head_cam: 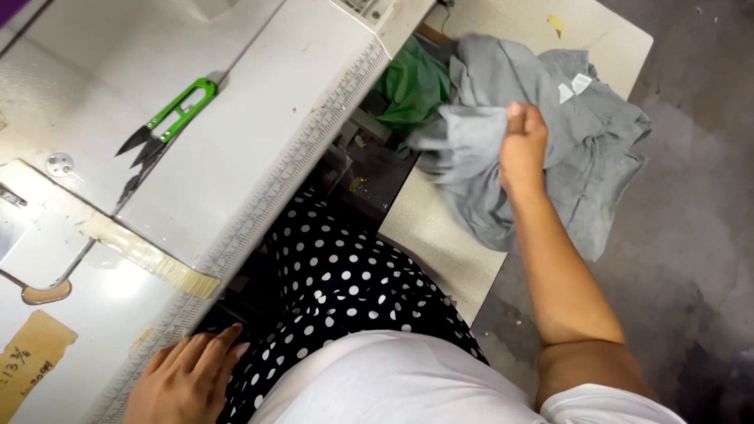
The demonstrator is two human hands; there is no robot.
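My left hand (184,381) rests flat and open on the near edge of the sewing table (259,149), holding nothing. Further out, my right hand (522,149) is closed on a fold of the grey garment (585,157), which lies heaped on the side table (440,243) over a green cloth (412,82). Risk: the heap overhangs the far edge; an uneven pull may drag it to the floor or snag the green cloth. The green thread snips (169,118) lie open-bladed near the table edge.
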